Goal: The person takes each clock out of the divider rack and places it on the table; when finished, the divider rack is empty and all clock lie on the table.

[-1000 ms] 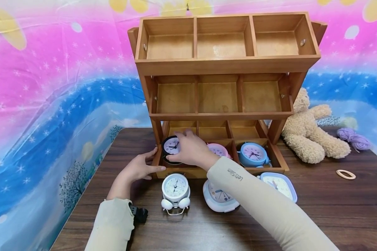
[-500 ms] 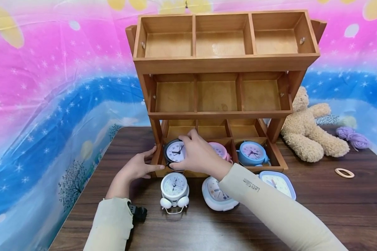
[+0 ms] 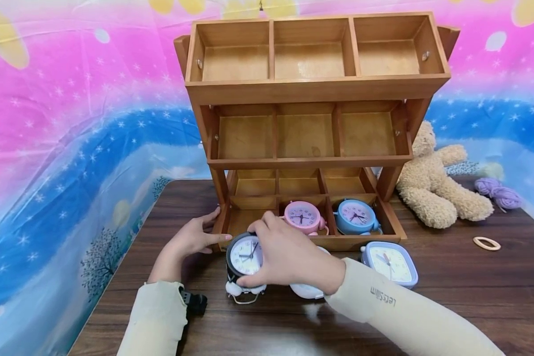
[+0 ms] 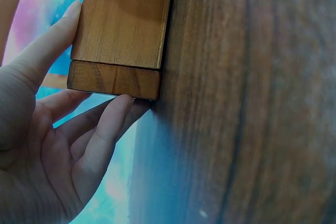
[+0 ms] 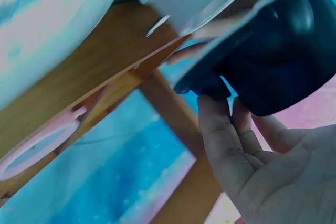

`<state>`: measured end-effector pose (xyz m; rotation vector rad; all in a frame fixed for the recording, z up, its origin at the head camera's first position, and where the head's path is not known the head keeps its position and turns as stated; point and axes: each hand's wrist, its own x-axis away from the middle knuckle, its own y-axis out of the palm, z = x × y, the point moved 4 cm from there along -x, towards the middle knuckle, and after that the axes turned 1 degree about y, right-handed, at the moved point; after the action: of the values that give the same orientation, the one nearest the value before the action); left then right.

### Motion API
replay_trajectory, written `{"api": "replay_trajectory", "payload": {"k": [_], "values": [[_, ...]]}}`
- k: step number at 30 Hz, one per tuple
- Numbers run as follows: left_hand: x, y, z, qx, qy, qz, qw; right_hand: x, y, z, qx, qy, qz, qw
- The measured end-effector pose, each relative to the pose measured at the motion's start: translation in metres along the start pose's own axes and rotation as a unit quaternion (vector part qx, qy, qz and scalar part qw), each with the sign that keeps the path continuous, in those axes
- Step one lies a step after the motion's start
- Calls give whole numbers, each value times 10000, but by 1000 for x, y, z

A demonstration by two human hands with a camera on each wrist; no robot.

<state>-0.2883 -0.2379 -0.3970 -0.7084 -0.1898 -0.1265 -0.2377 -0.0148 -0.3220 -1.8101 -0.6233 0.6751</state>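
Note:
My right hand (image 3: 289, 254) grips a black-rimmed alarm clock (image 3: 245, 256) by its side, held in front of the lowest tray. In the right wrist view the dark back of this clock (image 5: 294, 56) lies between thumb and fingers. It overlaps a white twin-bell alarm clock (image 3: 234, 289), whose dial is hidden. My left hand (image 3: 193, 239) holds the front left corner of the wooden shelf (image 3: 318, 91); thumb and fingers lie on different sides of its end block (image 4: 113, 77) in the left wrist view. A pink clock (image 3: 302, 216) and a blue clock (image 3: 357, 216) sit in the lowest tray.
A white rounded clock (image 3: 308, 291), partly behind my right hand, and a lavender square clock (image 3: 392, 264) lie before the shelf. To the right are a teddy bear (image 3: 440, 183), purple yarn (image 3: 498, 192) and a wooden ring (image 3: 487, 244).
My right hand has lifted the black clock out of the lowest tray's left compartment and brought it forward over the white twin-bell clock. My left hand stays at the shelf corner.

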Motion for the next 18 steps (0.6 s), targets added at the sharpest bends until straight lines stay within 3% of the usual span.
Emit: {"api": "replay_trajectory", "payload": {"k": [6, 18], "values": [[0, 1, 0, 73, 7, -6, 10000, 23, 6, -17, 76, -333, -493, 9982], [0, 1, 0, -44, 72, 50, 10000, 49, 27, -38, 323, -1110, -892, 9893]]}}
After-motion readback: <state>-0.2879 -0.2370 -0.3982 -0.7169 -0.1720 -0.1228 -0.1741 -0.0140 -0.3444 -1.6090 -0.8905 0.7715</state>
